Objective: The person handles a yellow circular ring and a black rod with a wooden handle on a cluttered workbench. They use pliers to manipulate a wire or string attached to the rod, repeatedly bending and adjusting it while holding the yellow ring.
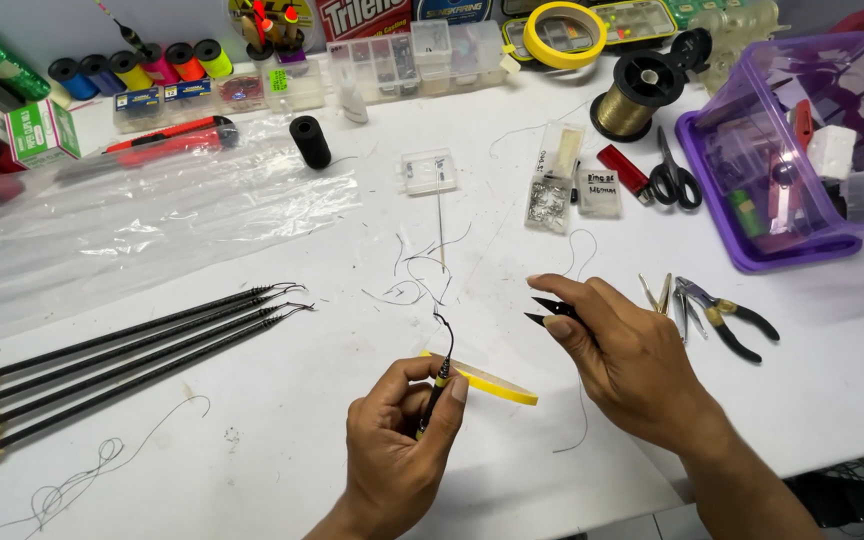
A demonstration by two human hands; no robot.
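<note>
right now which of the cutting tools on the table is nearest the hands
The yellow-handled pliers, lying just right of the right hand. The black scissors lie farther back by the purple bin, and the red utility knife lies far left.

Two bare hands show. The left hand (392, 455) comes in from 6 o'clock, the right hand (627, 365) from 5 o'clock. No sleeves, rings or watch. The nails are short.
</note>
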